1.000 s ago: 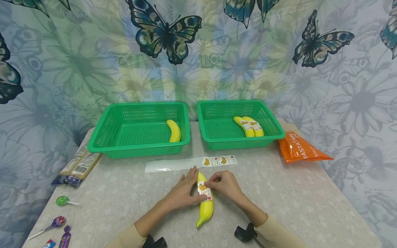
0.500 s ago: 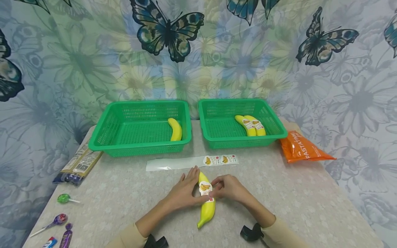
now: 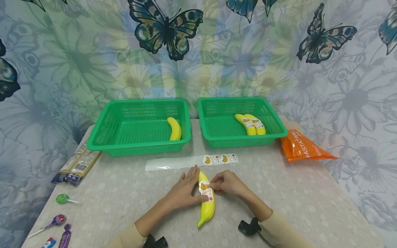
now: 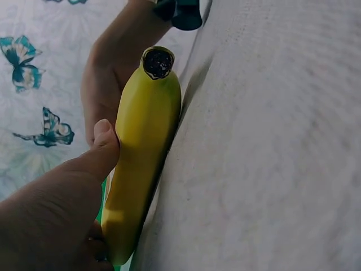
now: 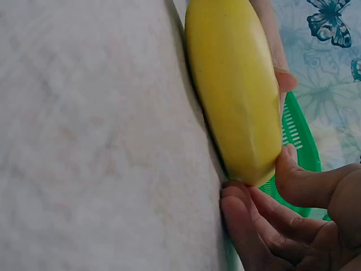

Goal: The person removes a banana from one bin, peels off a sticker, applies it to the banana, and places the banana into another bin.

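On the table lies a yellow banana point(image 3: 206, 212), its stem end toward me. A white sticker point(image 3: 206, 187) with a banana picture lies along its upper face. My left hand point(image 3: 185, 190) holds the banana from the left, thumb on top over the sticker's lower part and fingers along its far left side. My right hand point(image 3: 228, 184) is at the banana's right side, fingers bent, tips at the sticker's right edge. In the right wrist view its thumb point(image 5: 290, 164) touches the banana point(image 5: 234, 84) above, its fingers below. A sticker strip point(image 3: 173, 163) with two labels lies beyond.
A green basket point(image 3: 136, 149) at the back left holds one plain banana point(image 3: 175, 129). Another green basket point(image 3: 245, 140) holds two labelled bananas point(image 3: 250, 124). An orange packet point(image 3: 305, 146) lies right; a pasta packet point(image 3: 77, 162), lollipops point(image 3: 58, 220) and small sweets point(image 3: 65, 236) lie left.
My right hand slid down along the sticker's right edge, then came back up beside its picture. The left hand keeps its place on the banana; the view shifted slightly.
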A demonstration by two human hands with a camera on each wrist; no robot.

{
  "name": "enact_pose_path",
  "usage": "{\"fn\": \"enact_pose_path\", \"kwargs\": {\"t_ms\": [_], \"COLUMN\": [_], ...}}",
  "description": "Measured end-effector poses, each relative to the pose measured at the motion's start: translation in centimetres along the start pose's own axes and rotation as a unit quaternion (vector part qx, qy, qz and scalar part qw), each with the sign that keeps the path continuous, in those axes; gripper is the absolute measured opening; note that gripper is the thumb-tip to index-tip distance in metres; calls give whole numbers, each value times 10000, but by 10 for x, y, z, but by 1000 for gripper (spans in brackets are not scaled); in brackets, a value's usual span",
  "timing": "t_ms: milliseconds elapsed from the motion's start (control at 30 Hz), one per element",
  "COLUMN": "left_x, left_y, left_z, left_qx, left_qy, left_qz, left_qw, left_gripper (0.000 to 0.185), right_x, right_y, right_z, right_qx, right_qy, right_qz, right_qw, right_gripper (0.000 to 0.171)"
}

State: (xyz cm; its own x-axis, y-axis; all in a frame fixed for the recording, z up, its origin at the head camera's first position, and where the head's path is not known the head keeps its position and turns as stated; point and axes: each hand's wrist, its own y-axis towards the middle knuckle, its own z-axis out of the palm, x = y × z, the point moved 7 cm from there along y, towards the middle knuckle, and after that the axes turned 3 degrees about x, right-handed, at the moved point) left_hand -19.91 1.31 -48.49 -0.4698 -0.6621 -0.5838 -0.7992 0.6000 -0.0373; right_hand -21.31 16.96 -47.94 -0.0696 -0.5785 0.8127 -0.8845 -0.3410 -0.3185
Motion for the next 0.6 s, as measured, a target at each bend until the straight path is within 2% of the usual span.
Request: {"fn": "enact_pose_path", "kwargs": {"t_ms": [100, 333, 500, 600], "left_x": [2, 8, 12, 12], "left_y": [1, 7, 10, 12], "left_z": [0, -3, -11, -15], "left_qx": [-37, -9, -126, -326], "left_qy": [9, 19, -39, 84], "left_qz": [-7, -197, -401, -361], "left_qw": [10000, 9998, 9991, 9988], "left_gripper": [111, 116, 106, 98], "right_x": [-3, -7, -5, -4], "right_y": [4, 8, 7, 6], "right_z": [1, 0, 0, 1], "right_qx": [-88, -285, -359, -392], "right_qy": [240, 408, 451, 462], "right_qz": [116, 214, 122, 72], "right_qw": [9996, 9985, 9983, 9981], "right_gripper": [15, 13, 12, 12]}}
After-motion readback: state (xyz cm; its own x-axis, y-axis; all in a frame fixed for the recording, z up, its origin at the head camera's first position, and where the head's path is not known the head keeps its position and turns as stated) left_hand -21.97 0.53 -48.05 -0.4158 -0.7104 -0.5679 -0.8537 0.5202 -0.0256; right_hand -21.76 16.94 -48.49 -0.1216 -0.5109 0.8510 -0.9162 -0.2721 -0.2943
